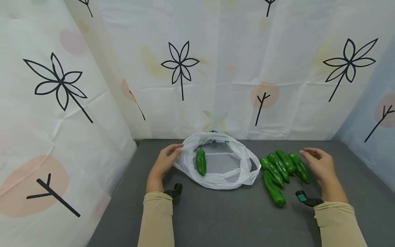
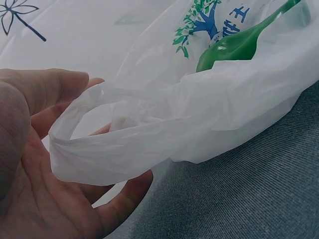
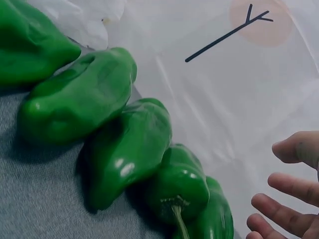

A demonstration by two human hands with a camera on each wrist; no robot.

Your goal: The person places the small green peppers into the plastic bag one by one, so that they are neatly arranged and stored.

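Note:
A white plastic bag [image 1: 247, 176] lies with its mouth spread wide, and a green pepper [image 1: 201, 163] sits inside its left part. At the bag's left edge is my left hand [image 1: 165, 161]. In the left wrist view a loop of the bag [image 2: 99, 159] lies across its loosely bent fingers [image 2: 132, 196], with no pinch showing. Several green peppers [image 1: 279, 168] lie grouped to the right of the bag. Beside the rightmost one hovers my right hand [image 1: 321, 166], its fingers [image 3: 279, 211] parted and holding nothing in the right wrist view.
A dark grey cloth [image 1: 213, 219] covers the table. Pale fabric walls [image 1: 225, 61] printed with flowers and twigs rise behind and at both sides. One pepper [image 1: 273, 190] of the group extends nearer the front than the others. A dark device is worn on each wrist.

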